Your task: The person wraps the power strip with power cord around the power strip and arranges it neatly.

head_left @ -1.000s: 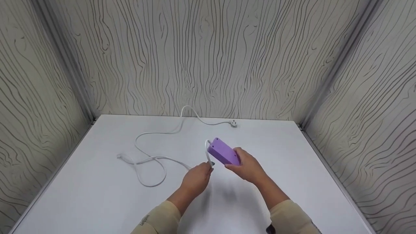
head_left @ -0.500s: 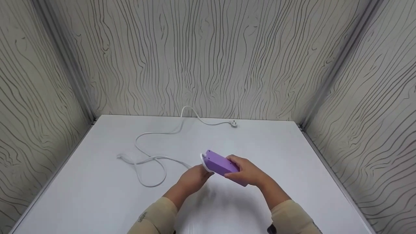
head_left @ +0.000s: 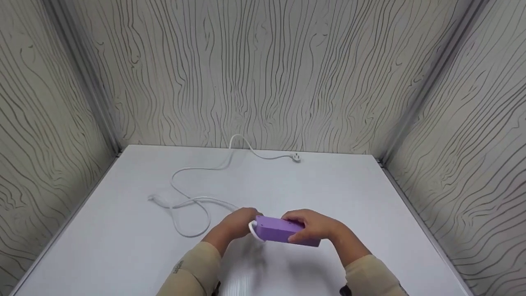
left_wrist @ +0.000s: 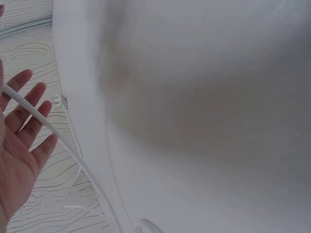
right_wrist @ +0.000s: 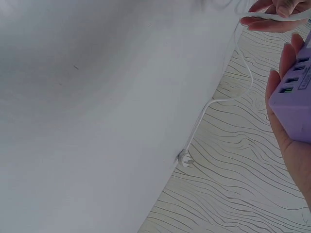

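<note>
In the head view my right hand (head_left: 318,225) grips a purple power strip (head_left: 276,231) from its right end, holding it over the table. The right wrist view shows a row of USB-type ports on its side, one of them green inside. A white cable (head_left: 252,232) leaves the strip's left end and curves toward my left hand (head_left: 235,225). That hand holds the cable (right_wrist: 265,16) between thumb and fingers in the right wrist view; the left wrist view has the cable crossing its loosely bent fingers (left_wrist: 46,148). Its fingertips are partly hidden behind the strip in the head view.
The cable's length (head_left: 207,220) lies in loose loops across the left side of the white table (head_left: 370,213). Its plug (head_left: 296,157) rests near the back edge. Wood-grain patterned panels (head_left: 263,74) stand behind and on both sides.
The right hand has brought the power strip down toward the person and turned it nearly level. The left hand has shifted slightly left with the cable. The loops and plug have stayed put.
</note>
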The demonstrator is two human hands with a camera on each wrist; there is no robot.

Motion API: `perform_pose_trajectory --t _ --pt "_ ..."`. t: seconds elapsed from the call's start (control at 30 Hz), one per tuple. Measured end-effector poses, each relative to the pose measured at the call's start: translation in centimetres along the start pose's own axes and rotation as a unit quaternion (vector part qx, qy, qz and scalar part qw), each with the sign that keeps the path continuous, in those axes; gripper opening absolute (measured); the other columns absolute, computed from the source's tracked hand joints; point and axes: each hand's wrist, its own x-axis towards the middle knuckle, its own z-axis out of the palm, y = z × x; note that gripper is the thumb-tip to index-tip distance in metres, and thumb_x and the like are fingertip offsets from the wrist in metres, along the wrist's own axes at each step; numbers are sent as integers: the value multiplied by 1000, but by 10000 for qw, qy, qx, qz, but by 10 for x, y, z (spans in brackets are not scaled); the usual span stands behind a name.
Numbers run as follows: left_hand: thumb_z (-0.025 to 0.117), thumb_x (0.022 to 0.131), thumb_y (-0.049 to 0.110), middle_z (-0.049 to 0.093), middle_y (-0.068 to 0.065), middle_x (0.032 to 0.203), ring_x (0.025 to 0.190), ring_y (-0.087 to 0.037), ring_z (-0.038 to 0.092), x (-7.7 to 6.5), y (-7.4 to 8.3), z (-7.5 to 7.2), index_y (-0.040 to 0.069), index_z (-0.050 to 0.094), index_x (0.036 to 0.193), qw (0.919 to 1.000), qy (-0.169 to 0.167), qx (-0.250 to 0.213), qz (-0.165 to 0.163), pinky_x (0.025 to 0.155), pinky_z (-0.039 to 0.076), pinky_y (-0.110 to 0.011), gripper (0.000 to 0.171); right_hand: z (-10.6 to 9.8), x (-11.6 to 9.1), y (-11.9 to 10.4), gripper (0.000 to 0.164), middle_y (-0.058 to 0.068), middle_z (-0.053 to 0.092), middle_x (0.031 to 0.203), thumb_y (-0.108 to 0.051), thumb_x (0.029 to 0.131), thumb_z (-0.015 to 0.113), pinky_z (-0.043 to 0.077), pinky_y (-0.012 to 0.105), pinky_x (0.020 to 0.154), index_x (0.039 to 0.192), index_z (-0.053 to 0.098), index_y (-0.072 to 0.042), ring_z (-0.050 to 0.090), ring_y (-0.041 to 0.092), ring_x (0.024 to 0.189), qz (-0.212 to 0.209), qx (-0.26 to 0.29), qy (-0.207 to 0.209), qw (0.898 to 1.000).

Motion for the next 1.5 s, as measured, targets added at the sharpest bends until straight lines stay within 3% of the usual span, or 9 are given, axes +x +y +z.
perform_pose_trajectory --t 0.1,0.27,0.5,0.77,0.9,1.0,1.1,1.23,1.5 --pt "62 85 18 66 5 95 93 -14 60 1 -2 -4 17 70 100 9980 43 609 188 85 46 -32 17 1 0 -2 38 -8 61 95 -33 73 68 44 25 74 109 61 -20 55 8 84 -138 53 -299 9994" --pt "67 81 32 65 2 93 91 -19 60 2 -5 -11 16 68 102 9901 517 1306 -19 82 48 -35 27 4 1 -6 38 -11 60 91 -35 72 68 44 23 72 107 62 -20 53 4 80 -203 -60 -636 9978" --pt "68 77 41 64 1 90 90 -22 59 8 -2 -21 18 68 94 9663 1349 2134 -490 91 42 -46 29 8 3 -12 32 -14 59 85 -33 71 70 42 22 71 100 63 -21 52 2 77 151 -298 -807 9962" --pt "68 78 41 62 0 92 98 -23 55 10 9 -35 17 66 92 9418 2075 2528 -775 100 33 -50 28 13 8 -20 31 -14 57 79 -38 68 73 42 26 66 93 63 -21 51 5 73 727 -1095 -13 9913" --pt "66 80 38 61 1 83 88 -22 57 9 14 -44 16 65 86 9298 2407 2711 -634 96 37 -46 23 17 13 -23 39 -12 58 81 -46 68 71 43 31 65 97 61 -20 52 9 73 1223 -1828 560 9739" --pt "65 81 33 58 2 74 74 -19 57 9 20 -48 16 64 79 9241 2577 2763 -566 80 45 -40 17 21 16 -23 46 -9 59 84 -49 69 71 44 36 67 101 60 -18 52 11 75 1690 -2085 938 9587" --pt "65 81 29 54 2 69 65 -18 55 9 25 -49 15 63 76 9267 2572 2664 -635 62 46 -36 15 23 20 -23 50 -6 60 86 -50 68 72 46 39 70 103 59 -16 53 13 77 2039 -2115 1247 9477" --pt "63 83 27 53 2 69 60 -16 54 8 32 -48 14 63 78 9369 2342 2444 -873 54 45 -33 14 24 23 -21 49 -3 61 86 -47 68 73 47 40 70 101 58 -14 55 15 76 2213 -2185 1562 9375" --pt "61 85 24 58 4 72 64 -11 54 2 47 -48 14 65 84 9610 2125 1422 -1052 58 49 -30 11 18 27 -13 54 0 62 90 -48 68 74 49 43 73 106 58 -12 57 18 80 2655 -1944 2111 9204"
